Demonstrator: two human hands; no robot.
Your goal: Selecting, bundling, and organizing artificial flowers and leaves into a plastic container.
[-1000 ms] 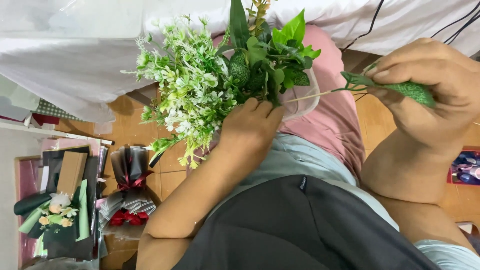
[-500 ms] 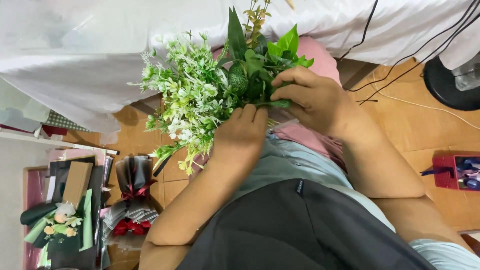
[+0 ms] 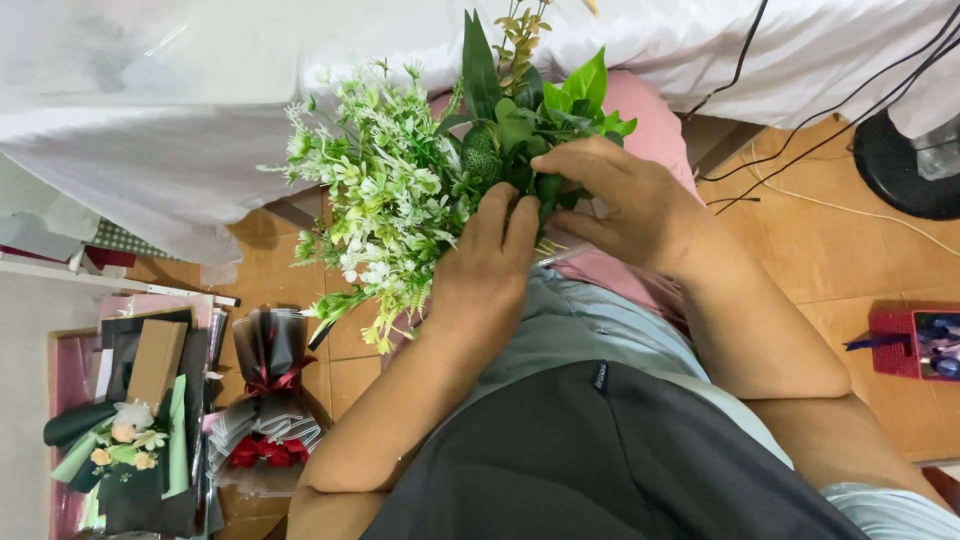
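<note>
A bunch of artificial greenery [image 3: 400,190] with small white blossoms and broad green leaves sits in front of my lap. My left hand [image 3: 487,275] grips the bunch from below, its fingers wrapped round the stems. My right hand [image 3: 620,205] presses into the leafy top right part of the bunch, fingers closed on dark green leaves and a stem there. A pink cushion or cloth [image 3: 650,120] lies behind the bunch. The stems' lower ends are hidden by my hands.
A white cloth [image 3: 180,110] drapes across the top. On the left floor lie wrapped bouquets, one black with red flowers [image 3: 265,400] and one dark with pale flowers [image 3: 125,440]. A red box [image 3: 915,345] of tools and a black fan base [image 3: 905,165] with cables stand right.
My right hand, earlier out to the right holding a green stem, has come in to the bunch and now presses the piece among the leaves. The view has shifted slightly.
</note>
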